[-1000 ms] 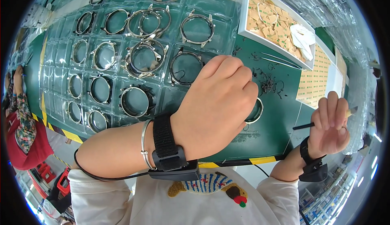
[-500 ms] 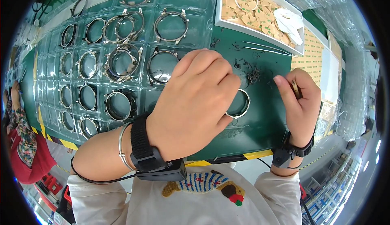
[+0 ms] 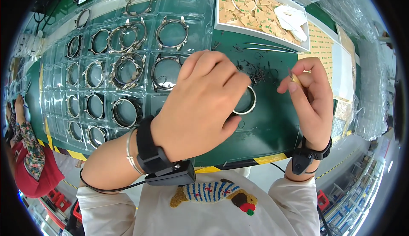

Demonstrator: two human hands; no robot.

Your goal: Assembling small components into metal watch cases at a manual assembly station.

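My left hand (image 3: 198,104) is closed over the far edge of a round silver watch case (image 3: 251,100); the fingers and part of the case are hidden under the back of the hand. To the right, my right hand (image 3: 314,104) pinches a small tool with a pale yellow body (image 3: 295,79) and a thin dark tip, apart from the case. Dark curled scraps (image 3: 260,72) lie on the green table between the hands. Left of my left hand, a clear plastic tray (image 3: 147,65) carries several metal watch cases, one of them a wide silver ring (image 3: 172,32).
A white box (image 3: 264,30) with tan adhesive squares and a crumpled white cloth (image 3: 290,19) stands at the back right. Steel tweezers (image 3: 270,49) lie before it. Printed tan sheets (image 3: 317,44) sit at right. Another person's arm (image 3: 30,138) shows at far left.
My right hand has raised its fingertips and now shows the small tool's tip. My left hand and the watch case have shifted slightly left. The whole view has tilted a little.
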